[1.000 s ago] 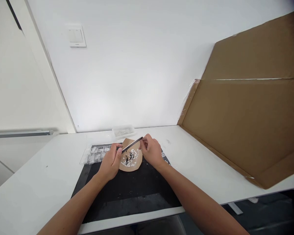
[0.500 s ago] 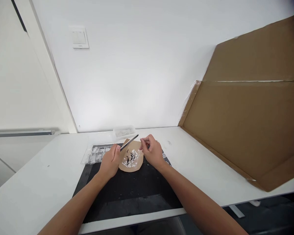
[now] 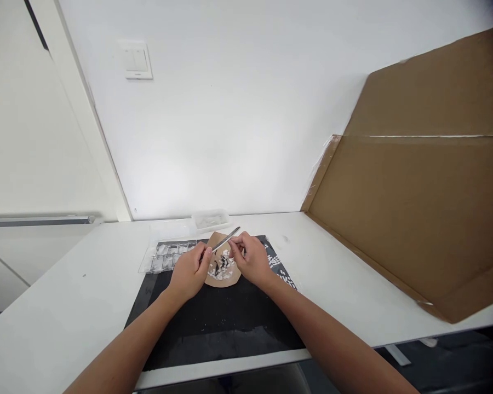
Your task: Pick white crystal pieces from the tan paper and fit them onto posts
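Note:
My left hand point(image 3: 191, 269) is closed round a thin dark strip point(image 3: 229, 237), which slants up to the right above a round piece of brown paper point(image 3: 223, 283). Close beside the strip, my right hand point(image 3: 250, 258) has its fingers pinched together; whatever lies between the fingertips is too small to make out. On the paper lie small white pieces point(image 3: 218, 275) and a few dark slivers. Both hands are over a black mat point(image 3: 225, 317), partly covering the paper's sides.
A clear compartment box point(image 3: 162, 258) with white contents stands left of the paper. Behind is a small translucent tray point(image 3: 210, 220). White tiles point(image 3: 274, 261) lie at the mat's right side. A large cardboard sheet point(image 3: 414, 191) stands at the right, near the wall.
My right hand has moved left, up to the dark strip, and its fingers are now beside it. The white tiles at the mat's right show more. The view has shifted slightly.

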`<action>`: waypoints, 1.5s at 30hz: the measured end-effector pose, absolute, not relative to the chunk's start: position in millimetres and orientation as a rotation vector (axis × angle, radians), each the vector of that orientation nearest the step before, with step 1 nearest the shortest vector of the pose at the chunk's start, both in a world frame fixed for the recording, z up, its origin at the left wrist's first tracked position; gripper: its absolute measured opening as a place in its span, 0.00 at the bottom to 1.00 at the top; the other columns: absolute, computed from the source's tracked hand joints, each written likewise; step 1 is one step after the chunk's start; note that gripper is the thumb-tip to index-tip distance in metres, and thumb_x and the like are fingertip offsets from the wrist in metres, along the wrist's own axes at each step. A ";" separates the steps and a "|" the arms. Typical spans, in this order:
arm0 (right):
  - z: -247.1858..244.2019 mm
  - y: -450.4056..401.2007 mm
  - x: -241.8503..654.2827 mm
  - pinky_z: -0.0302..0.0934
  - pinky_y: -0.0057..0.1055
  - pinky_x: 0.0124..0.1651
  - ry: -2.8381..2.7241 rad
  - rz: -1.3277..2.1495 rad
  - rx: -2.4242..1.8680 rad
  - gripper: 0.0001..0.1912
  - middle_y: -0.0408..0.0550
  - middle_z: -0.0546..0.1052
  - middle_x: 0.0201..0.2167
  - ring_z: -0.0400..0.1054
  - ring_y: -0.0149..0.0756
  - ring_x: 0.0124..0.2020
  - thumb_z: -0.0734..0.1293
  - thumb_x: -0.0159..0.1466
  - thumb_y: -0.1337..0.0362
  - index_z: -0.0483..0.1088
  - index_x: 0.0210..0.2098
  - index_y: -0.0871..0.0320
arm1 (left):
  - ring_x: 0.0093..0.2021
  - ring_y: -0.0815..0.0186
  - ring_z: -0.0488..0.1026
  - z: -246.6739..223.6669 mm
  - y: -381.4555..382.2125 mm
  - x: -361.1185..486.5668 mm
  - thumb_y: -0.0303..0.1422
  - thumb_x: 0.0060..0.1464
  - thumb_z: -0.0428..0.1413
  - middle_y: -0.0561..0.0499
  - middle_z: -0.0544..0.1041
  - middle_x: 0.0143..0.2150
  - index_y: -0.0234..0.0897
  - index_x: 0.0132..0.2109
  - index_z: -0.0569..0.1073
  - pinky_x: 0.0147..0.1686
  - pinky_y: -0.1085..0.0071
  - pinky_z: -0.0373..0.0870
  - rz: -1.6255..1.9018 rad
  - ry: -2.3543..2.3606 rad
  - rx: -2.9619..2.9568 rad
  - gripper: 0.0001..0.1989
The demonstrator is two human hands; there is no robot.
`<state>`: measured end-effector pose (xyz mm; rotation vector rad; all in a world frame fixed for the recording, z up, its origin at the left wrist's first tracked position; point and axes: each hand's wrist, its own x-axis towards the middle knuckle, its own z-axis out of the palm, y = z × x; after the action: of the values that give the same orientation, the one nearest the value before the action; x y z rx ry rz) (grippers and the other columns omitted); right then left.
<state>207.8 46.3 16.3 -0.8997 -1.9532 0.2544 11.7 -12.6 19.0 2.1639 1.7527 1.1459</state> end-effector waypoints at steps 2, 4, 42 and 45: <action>18.1 47.6 210.2 0.63 0.34 0.42 -1.901 0.290 -0.924 0.09 0.40 0.79 0.24 0.73 0.36 0.26 0.61 0.72 0.58 0.64 0.35 0.52 | 0.30 0.61 0.73 20.0 -12.1 9.2 0.45 0.70 0.42 0.52 0.75 0.30 0.42 0.38 0.68 0.30 0.68 0.58 1.163 1.778 2.177 0.18; 19.5 50.2 213.3 0.63 0.33 0.38 -1.845 0.335 -0.947 0.09 0.40 0.78 0.24 0.73 0.36 0.25 0.61 0.72 0.57 0.63 0.36 0.52 | 0.32 0.60 0.73 20.4 -10.9 6.6 0.45 0.69 0.44 0.51 0.77 0.32 0.42 0.40 0.70 0.31 0.68 0.60 1.181 1.794 2.202 0.16; 9.4 47.0 202.1 0.58 0.35 0.48 -2.155 0.122 -0.840 0.07 0.39 0.79 0.24 0.72 0.35 0.26 0.60 0.73 0.63 0.62 0.36 0.54 | 0.36 0.64 0.77 8.4 -2.5 7.7 0.42 0.67 0.52 0.51 0.80 0.36 0.41 0.43 0.77 0.38 0.68 0.70 1.358 1.522 2.296 0.13; 11.0 51.8 206.8 0.59 0.33 0.44 -2.071 0.127 -0.935 0.07 0.39 0.79 0.24 0.72 0.35 0.25 0.60 0.73 0.62 0.63 0.37 0.53 | 0.36 0.63 0.77 9.3 -3.2 7.9 0.42 0.67 0.52 0.51 0.79 0.35 0.40 0.43 0.77 0.37 0.68 0.69 1.340 1.522 2.310 0.13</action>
<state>206.8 51.8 11.0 -0.9355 -2.0707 0.1267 7.9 -3.2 9.3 2.3100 1.5223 1.3398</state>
